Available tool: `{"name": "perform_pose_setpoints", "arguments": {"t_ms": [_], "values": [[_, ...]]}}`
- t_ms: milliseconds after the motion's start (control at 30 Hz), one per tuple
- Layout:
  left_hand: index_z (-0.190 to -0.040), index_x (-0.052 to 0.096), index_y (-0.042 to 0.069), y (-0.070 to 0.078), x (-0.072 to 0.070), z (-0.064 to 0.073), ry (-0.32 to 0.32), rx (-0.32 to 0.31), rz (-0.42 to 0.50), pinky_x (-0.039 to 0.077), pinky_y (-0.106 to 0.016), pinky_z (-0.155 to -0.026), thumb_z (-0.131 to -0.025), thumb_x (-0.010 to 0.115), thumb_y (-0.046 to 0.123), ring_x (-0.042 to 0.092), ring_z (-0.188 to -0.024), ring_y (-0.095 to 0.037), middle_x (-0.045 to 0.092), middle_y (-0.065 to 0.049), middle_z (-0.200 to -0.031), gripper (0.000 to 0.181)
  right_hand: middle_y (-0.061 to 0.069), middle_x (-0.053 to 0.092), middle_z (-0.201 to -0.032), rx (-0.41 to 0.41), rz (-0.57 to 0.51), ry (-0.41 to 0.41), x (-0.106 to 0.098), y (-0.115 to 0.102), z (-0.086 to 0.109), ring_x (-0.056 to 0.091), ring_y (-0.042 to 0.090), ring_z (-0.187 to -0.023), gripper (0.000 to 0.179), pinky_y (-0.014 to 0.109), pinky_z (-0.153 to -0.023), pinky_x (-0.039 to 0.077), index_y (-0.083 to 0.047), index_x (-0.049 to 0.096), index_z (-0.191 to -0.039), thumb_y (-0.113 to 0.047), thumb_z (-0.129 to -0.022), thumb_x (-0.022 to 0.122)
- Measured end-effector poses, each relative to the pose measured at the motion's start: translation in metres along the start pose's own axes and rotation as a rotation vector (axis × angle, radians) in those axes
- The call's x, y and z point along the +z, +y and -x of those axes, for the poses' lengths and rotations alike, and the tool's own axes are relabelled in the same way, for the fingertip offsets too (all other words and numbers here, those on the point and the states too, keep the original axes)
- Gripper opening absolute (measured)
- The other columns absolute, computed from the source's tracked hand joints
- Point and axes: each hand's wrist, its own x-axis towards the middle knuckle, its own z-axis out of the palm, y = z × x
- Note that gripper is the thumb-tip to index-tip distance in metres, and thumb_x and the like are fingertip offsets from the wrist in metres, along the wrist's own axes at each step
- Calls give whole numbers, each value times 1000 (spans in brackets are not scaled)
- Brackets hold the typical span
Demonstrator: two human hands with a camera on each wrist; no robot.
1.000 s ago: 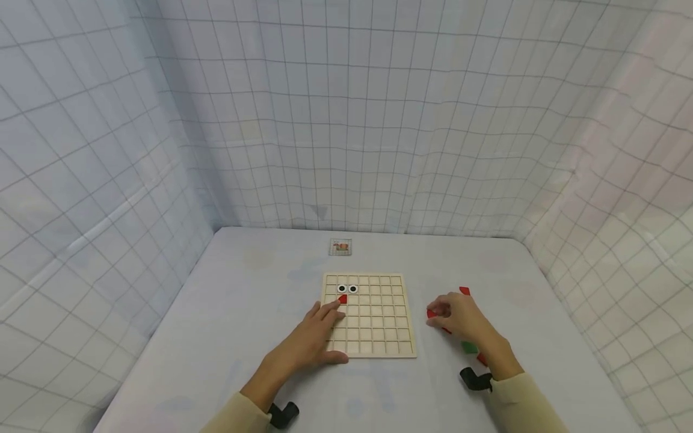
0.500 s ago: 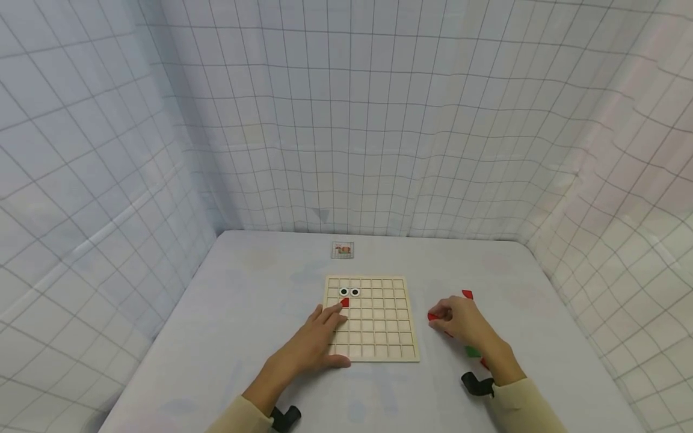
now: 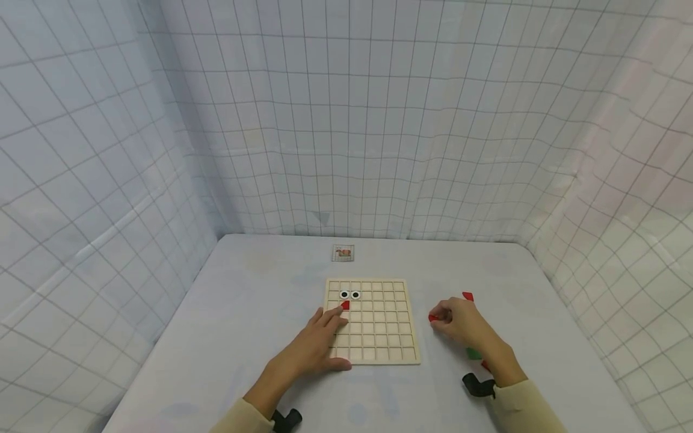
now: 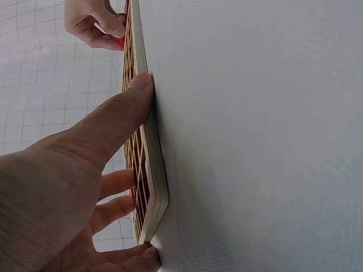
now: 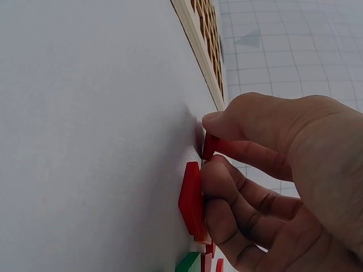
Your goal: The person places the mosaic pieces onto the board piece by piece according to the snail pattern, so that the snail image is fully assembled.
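A pale wooden grid board (image 3: 384, 325) lies on the table. My left hand (image 3: 310, 347) rests on its left side with fingers spread; in the left wrist view the thumb (image 4: 122, 116) lies against the board's near edge. One fingertip touches a red tile (image 3: 346, 305) in a cell. Just above that tile sit two round eye tiles, one left (image 3: 344, 294) and one right (image 3: 355, 294). Right of the board, my right hand (image 3: 464, 325) pinches a small red tile (image 5: 210, 146) between thumb and fingers, close over the table. Another red tile (image 5: 191, 201) lies beside its fingertips.
A small picture card (image 3: 343, 253) lies behind the board. Around the right hand are loose tiles: a red one (image 3: 468, 296) beyond it, a green one (image 3: 473, 353) and a red one (image 3: 486, 365) by the wrist. White gridded cloth walls (image 3: 335, 120) enclose the table.
The head view has shifted slightly, so the table appears a little lower. Both hands keep nearly the same place, the right still pinching the red tile.
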Motion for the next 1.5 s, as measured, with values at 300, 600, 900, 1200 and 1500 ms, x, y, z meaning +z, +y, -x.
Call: {"name": "perform_pose_setpoints", "arguments": {"t_ms": [300,600,900,1200,1500], "values": [[-158,59,-4,1,1,2,6,6,4,26,-69,-144,-88,105,41,39,-172,-56,45,-28,-182,95,0,75,-98,-11,-2,-4,-2,-1,2,61,11,-87,8,26,-75,54,-10,87,-110,-6,-104,83],[-160,59,-2,1,1,0,5,-9,21,29,-71,-142,-89,104,42,35,-172,-61,43,-25,-184,94,2,80,-104,-1,11,-2,-2,0,0,67,8,-87,11,23,-74,57,-10,90,-109,-6,-109,80],[-159,59,-2,1,0,2,13,-7,29,30,-72,-142,-89,105,40,35,-171,-63,44,-26,-183,94,2,79,-102,12,11,13,0,1,-2,65,10,-86,10,23,-74,56,-11,88,-106,-6,-108,79],[-159,59,-2,1,1,3,15,-14,35,31,-72,-141,-89,105,40,33,-172,-65,42,-25,-184,94,2,79,-103,-3,-27,52,0,-2,-3,65,12,-85,10,22,-72,57,-10,86,-110,-4,-106,80],[-160,59,0,0,4,3,22,-25,31,34,-73,-139,-88,105,41,32,-171,-66,41,-23,-186,94,0,82,-104,-38,-40,103,2,-13,-6,70,9,-88,5,23,-75,60,-14,86,-108,-11,-105,88]]}}
